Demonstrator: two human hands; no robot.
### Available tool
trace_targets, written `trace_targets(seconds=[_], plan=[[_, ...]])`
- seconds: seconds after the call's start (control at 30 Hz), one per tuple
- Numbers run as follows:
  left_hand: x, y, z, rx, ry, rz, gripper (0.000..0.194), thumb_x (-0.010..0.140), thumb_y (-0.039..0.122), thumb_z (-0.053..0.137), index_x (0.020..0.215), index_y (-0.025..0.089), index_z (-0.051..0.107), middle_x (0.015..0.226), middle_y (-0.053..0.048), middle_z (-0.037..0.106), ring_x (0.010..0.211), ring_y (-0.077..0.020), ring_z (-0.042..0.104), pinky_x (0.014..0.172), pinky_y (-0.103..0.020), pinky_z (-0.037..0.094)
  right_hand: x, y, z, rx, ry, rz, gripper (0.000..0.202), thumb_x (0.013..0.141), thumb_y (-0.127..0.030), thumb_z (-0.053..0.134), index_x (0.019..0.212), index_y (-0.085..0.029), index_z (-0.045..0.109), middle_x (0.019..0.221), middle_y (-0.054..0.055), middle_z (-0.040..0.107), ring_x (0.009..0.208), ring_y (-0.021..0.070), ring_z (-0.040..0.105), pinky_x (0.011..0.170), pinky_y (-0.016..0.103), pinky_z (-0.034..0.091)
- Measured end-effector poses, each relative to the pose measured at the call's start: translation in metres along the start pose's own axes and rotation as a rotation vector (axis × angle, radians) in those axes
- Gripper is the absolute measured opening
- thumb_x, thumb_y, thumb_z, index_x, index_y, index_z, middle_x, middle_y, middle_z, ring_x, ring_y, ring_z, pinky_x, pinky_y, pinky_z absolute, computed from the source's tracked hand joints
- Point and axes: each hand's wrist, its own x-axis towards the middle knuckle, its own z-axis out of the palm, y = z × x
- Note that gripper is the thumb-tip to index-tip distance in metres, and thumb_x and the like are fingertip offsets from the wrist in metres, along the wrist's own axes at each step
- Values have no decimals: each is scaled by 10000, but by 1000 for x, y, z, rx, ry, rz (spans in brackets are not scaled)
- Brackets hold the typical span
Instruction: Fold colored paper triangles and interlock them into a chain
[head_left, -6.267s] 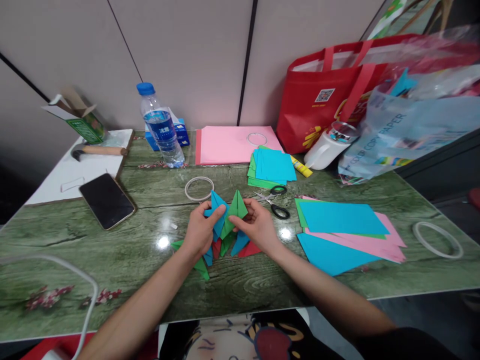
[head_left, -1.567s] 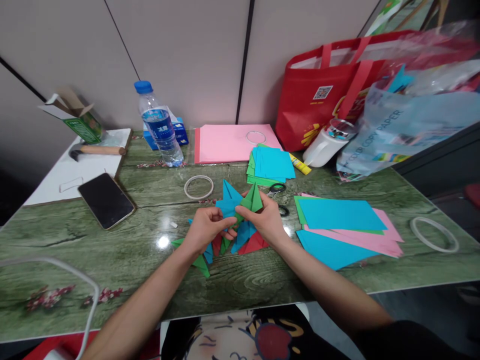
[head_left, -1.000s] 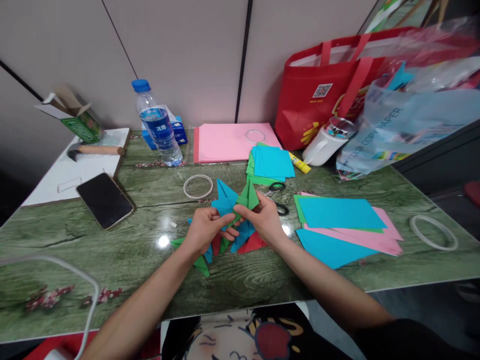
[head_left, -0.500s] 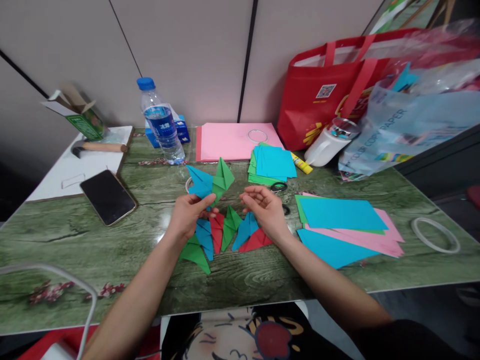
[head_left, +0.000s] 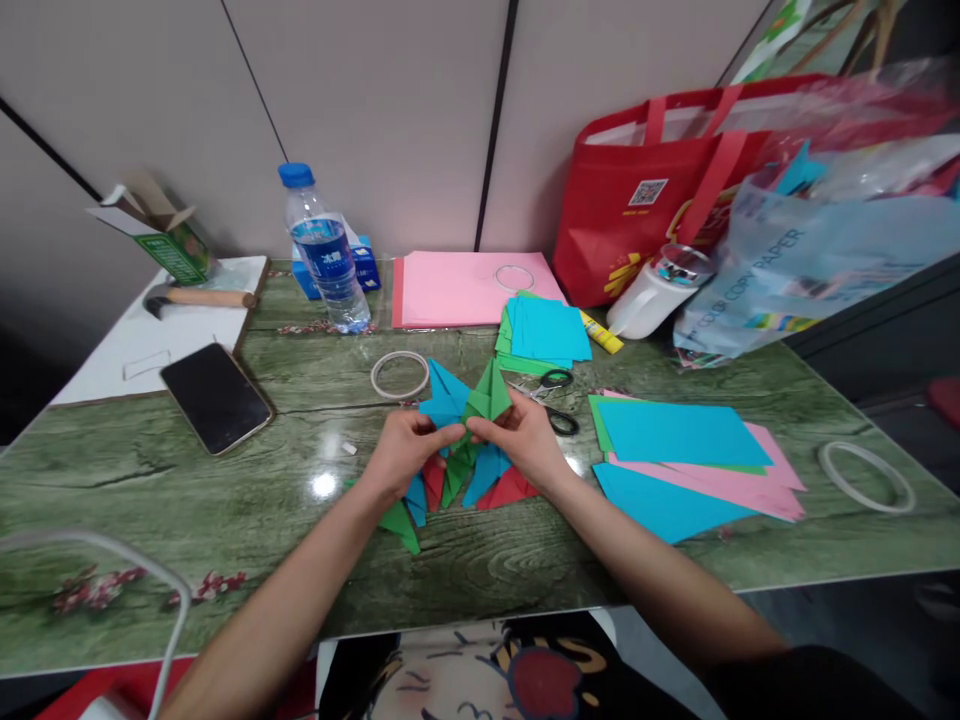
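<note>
My left hand (head_left: 409, 450) pinches the lower edge of a joined blue (head_left: 448, 392) and green (head_left: 489, 392) folded paper piece, raised over the table. My right hand (head_left: 525, 440) is closed on the green part's lower right side, its thumb tip close to the left thumb. Beneath the hands lie more folded pieces: a green one (head_left: 399, 524) at the left, blue and red ones partly hidden by my fingers, and a red one (head_left: 508, 489) by my right wrist. A tape roll (head_left: 400, 376) and black-handled scissors (head_left: 556, 380) lie just beyond.
Blue squares (head_left: 551, 330), pink sheets (head_left: 450, 290) and a glue stick (head_left: 602, 332) lie at the back. Blue and pink strips (head_left: 682, 432) and another tape roll (head_left: 866, 477) are right. A bottle (head_left: 326, 262), phone (head_left: 216, 398) and hammer (head_left: 202, 297) are left; a red bag (head_left: 615, 215) stands behind.
My left hand has moved right with the blue and green piece. My right hand has come in and taken hold of the green part. The tape roll and scissors are now more exposed.
</note>
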Motion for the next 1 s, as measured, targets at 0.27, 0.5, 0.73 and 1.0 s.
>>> trace_targets(seconds=[0.27, 0.5, 0.73, 1.0], plan=[[0, 2, 0, 13, 58, 127, 378, 482, 371, 820, 701, 121, 642, 575, 18, 615, 440, -87, 522, 416, -192, 428, 10, 6, -4, -54, 115, -18, 321, 594, -366, 765, 719, -185, 531, 594, -34, 603, 493, 133, 561, 476, 259, 473], [9, -1, -4, 17, 96, 167, 241, 635, 345, 703, 696, 126, 621, 500, 6, 605, 391, -99, 533, 417, -198, 425, 52, 9, -5, -36, 153, 24, 345, 546, -325, 773, 730, -177, 521, 604, -49, 579, 524, 117, 551, 501, 272, 517], [9, 9, -16, 125, 227, 274, 196, 685, 301, 653, 798, 140, 646, 533, 30, 603, 361, -71, 446, 373, -183, 350, 85, 18, -9, -394, 156, -7, 356, 605, -228, 749, 877, -161, 531, 573, -56, 581, 465, 142, 592, 473, 260, 484], [11, 9, -22, 310, 238, 350, 179, 731, 299, 611, 805, 145, 664, 680, -17, 672, 527, -120, 568, 472, -195, 427, 79, 2, 8, -984, 175, -109, 637, 782, -247, 674, 1307, -29, 387, 829, 177, 689, 742, 282, 680, 731, 386, 503]])
